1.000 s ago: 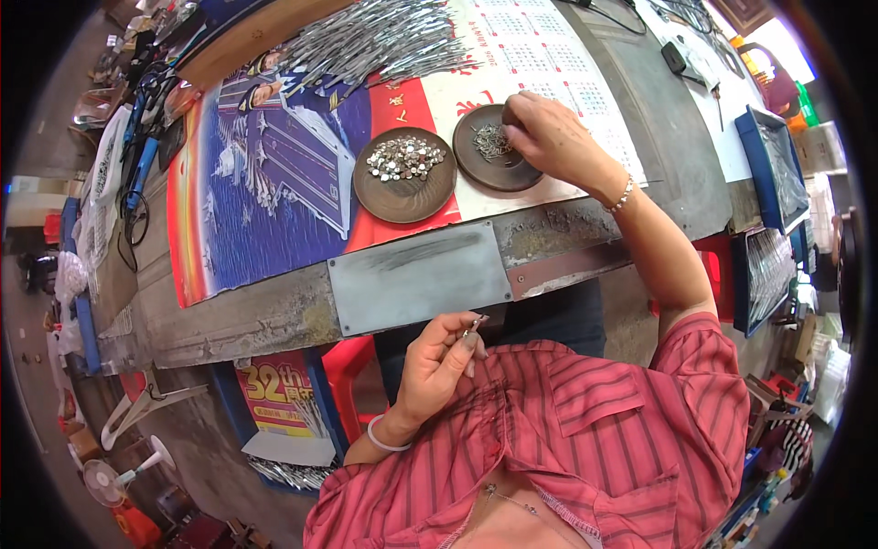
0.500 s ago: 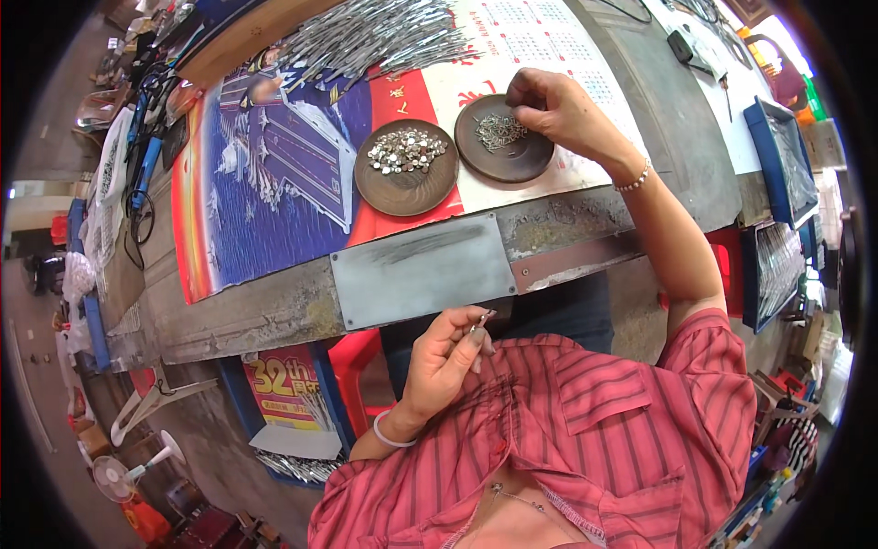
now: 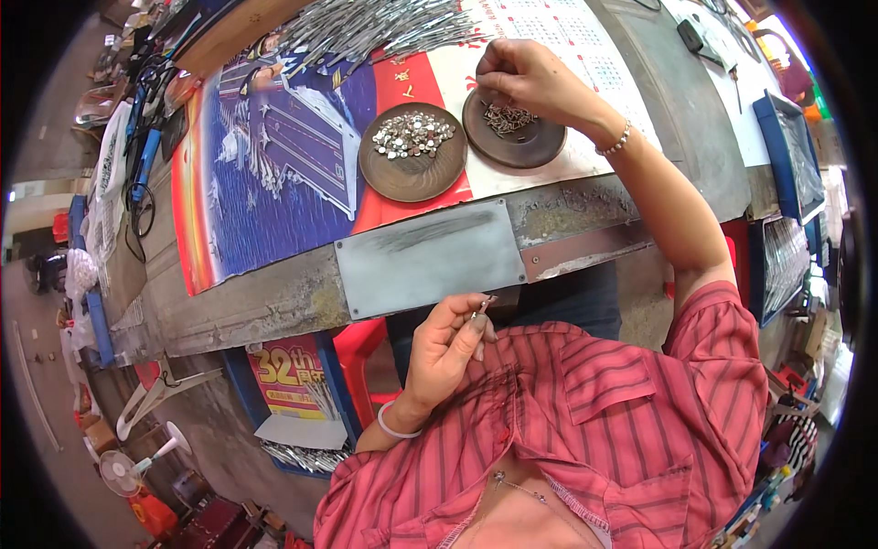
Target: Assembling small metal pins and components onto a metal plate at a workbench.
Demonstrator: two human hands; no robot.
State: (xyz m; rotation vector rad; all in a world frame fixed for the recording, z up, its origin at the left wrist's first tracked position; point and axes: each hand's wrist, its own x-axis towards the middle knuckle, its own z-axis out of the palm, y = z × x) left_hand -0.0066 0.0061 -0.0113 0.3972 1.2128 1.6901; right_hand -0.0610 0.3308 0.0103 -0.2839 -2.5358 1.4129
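My left hand (image 3: 448,352) is closed in a pinch near my shirt front, just off the table's near edge. A small thin metal piece (image 3: 487,302) shows at its fingertips; its exact kind is too small to tell. My right hand (image 3: 530,80) hovers over the far rim of the right brown dish (image 3: 530,156), thumb and fingers pressed together. Whatever it may pinch is hidden. In that dish lies a heap of tiny pin-like metal parts (image 3: 505,119). The left brown dish (image 3: 412,188) holds many small shiny round metal pieces (image 3: 412,134).
A metal plate (image 3: 430,261) is fixed along the table's near edge. Long thin metal strips (image 3: 384,32) are piled at the back, beside a wooden board (image 3: 238,37). Printed poster sheets (image 3: 274,183) cover the tabletop. Blue-handled tools (image 3: 146,165) lie left; a blue tray (image 3: 791,165) stands right.
My right hand has moved up and a little left, off the heap of small pins. My left hand keeps its pinch. The whole view has shifted slightly.
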